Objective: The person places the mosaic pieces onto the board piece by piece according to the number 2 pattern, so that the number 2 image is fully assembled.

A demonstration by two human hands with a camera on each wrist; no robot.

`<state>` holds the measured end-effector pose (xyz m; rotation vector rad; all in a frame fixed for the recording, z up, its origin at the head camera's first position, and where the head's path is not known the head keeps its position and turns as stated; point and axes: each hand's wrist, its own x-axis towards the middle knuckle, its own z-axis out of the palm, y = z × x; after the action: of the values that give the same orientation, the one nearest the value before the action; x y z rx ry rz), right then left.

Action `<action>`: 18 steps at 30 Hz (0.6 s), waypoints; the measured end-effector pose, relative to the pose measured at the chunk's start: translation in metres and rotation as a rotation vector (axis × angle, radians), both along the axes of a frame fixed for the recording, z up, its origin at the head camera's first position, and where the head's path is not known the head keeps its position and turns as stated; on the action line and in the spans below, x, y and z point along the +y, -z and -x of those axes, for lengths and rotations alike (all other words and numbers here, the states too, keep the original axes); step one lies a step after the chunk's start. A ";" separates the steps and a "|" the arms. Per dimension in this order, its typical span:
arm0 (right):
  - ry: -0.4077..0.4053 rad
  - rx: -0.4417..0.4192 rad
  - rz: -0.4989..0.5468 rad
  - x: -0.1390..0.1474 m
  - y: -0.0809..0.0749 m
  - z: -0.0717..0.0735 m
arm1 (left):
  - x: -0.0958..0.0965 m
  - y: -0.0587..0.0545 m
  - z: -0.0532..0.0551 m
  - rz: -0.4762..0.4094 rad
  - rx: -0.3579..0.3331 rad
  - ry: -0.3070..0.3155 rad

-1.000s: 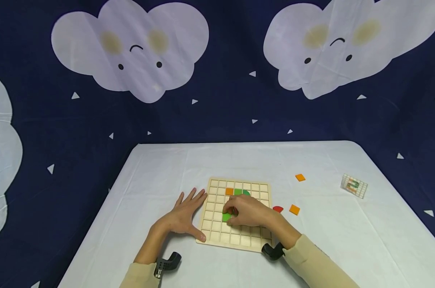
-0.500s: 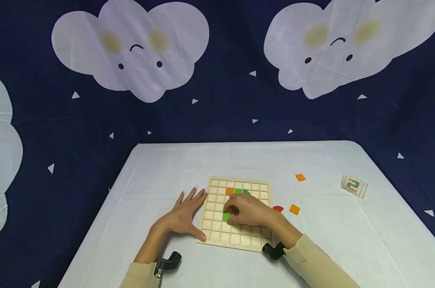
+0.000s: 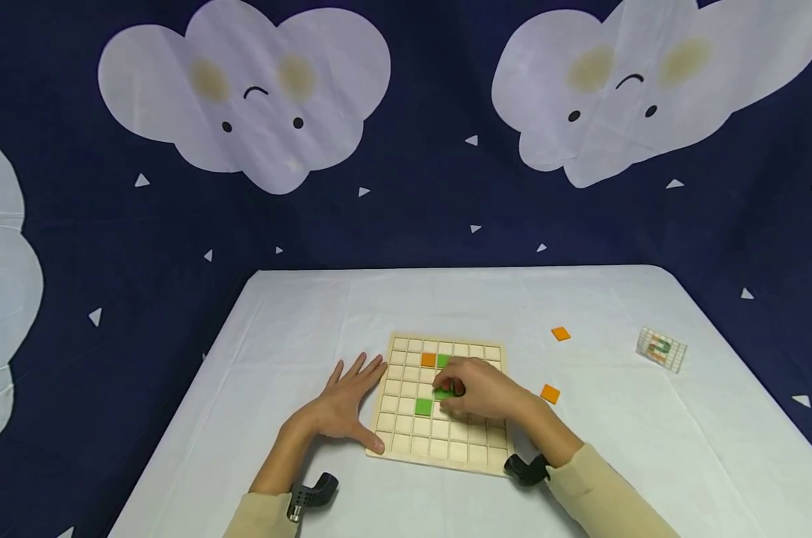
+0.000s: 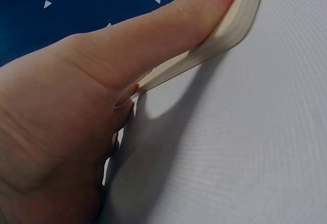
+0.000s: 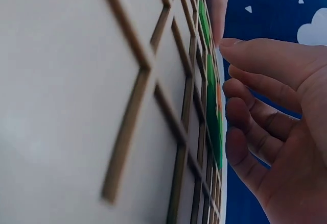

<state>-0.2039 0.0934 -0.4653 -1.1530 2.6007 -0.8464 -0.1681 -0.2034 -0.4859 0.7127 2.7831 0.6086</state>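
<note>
My left hand (image 3: 338,407) lies flat at the left of a wooden grid board (image 3: 406,441), fingers spread. Its thumb (image 4: 168,32) rests on the board's near left corner. Over the middle of the board is my right hand (image 3: 482,388), with its fingers bent and the thumb apart from them. Just under its fingertips a green piece (image 3: 442,394) lies on the grid, partly hidden. No piece shows between the fingers in the right wrist view. A green square tile (image 3: 423,407) sits to the left of the hand. Farther up are an orange tile (image 3: 429,359) and another green tile (image 3: 443,360).
Two loose orange tiles, a far one (image 3: 561,333) and a nearer one (image 3: 550,394), lie on the white table (image 3: 648,448) right of the board. A small folded card with a printed grid pattern (image 3: 661,349) stands at the far right. A dark blue cloth (image 3: 419,217) hangs behind.
My right hand has moved right and slightly up from the green square tile, now fully in view. The dark green piece at the top and the red piece are now covered. My left hand has stayed put.
</note>
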 end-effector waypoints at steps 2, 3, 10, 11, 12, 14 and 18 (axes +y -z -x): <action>0.004 0.009 -0.003 0.004 0.001 0.000 | 0.000 0.000 -0.001 0.001 0.002 0.000; 0.007 0.012 0.000 0.006 0.001 0.000 | 0.000 0.000 -0.001 0.004 0.001 -0.002; 0.034 0.016 0.022 0.021 0.002 0.001 | 0.001 0.001 -0.001 0.014 -0.003 -0.014; 0.041 0.014 0.025 0.024 0.002 0.001 | 0.001 0.001 -0.001 0.014 -0.003 -0.015; 0.045 0.012 0.030 0.026 0.002 0.001 | 0.001 0.001 -0.001 0.017 -0.003 -0.016; 0.048 0.017 0.043 0.031 0.003 0.002 | 0.001 0.002 -0.001 0.020 -0.007 -0.020; 0.056 0.024 0.067 0.040 0.003 0.004 | 0.001 0.002 -0.001 0.022 -0.008 -0.027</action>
<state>-0.2075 0.1334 -0.4681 -1.1193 2.6543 -0.9439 -0.1670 -0.2025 -0.4877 0.6680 2.7914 0.5836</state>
